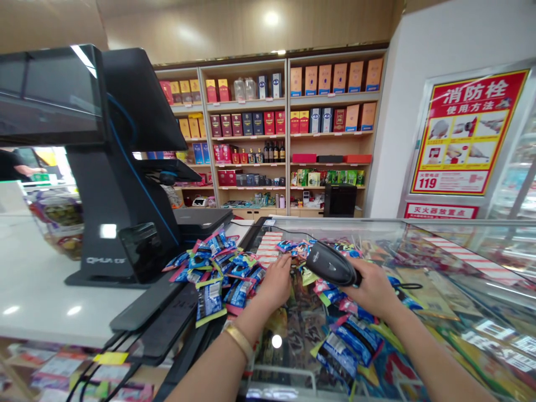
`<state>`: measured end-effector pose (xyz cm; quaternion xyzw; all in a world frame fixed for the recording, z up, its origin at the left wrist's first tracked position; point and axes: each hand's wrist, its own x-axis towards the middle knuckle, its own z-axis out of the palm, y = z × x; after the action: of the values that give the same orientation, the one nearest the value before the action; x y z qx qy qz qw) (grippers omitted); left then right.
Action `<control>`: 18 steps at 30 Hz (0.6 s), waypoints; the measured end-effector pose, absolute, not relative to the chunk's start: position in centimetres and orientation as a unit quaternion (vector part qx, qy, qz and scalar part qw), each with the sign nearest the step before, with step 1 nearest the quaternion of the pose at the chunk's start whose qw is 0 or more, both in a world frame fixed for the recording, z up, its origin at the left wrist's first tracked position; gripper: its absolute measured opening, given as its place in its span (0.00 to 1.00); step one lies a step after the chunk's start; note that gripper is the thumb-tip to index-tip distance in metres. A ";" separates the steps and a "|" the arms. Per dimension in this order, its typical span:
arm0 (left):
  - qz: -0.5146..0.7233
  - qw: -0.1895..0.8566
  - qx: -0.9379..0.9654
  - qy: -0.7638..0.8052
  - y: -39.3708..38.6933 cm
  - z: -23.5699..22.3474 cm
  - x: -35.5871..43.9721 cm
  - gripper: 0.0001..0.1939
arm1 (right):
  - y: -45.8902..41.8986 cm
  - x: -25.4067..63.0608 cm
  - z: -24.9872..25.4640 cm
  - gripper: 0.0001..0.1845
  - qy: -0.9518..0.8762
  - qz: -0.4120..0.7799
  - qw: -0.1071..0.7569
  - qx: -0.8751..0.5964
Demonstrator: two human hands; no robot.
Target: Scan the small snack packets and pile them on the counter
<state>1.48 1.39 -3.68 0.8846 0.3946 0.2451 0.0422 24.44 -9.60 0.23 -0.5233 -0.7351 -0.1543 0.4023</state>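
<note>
"How are the fingers set?"

"Those of the right hand (371,286) wrap the black scanner (330,264), over the glass counter (295,352). Those of the left hand (276,283) lie close together; whether they pinch anything, I can't tell."

"And the blue packets (228,261)?"

"Heaped just left of the left hand, near the terminal (121,184), with more strewn around the right."

"What could go wrong?"

"A sweeping forearm might mix both groups, or the scanner's trailing cord might snag and drag some packets loose."
</note>
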 end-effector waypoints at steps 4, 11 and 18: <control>0.471 0.100 0.810 0.335 2.0 -2.7 0.8 0.28 | -9.6 24.4 0.1 0.17 -0.727 -0.155 0.405 -0.532; 0.655 0.356 0.593 0.305 1.0 -0.5 0.1 0.21 | -9.6 24.4 0.1 0.17 -0.724 -0.158 0.409 -0.533; 0.655 0.462 0.511 0.312 1.2 -0.2 -0.6 0.26 | -10.2 23.8 0.6 0.16 -0.757 -0.152 0.375 -0.512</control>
<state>-0.57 1.23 -0.24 0.5107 0.3118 0.6547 0.4618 23.80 -10.21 0.57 -0.5122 -0.7574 -0.1521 0.3754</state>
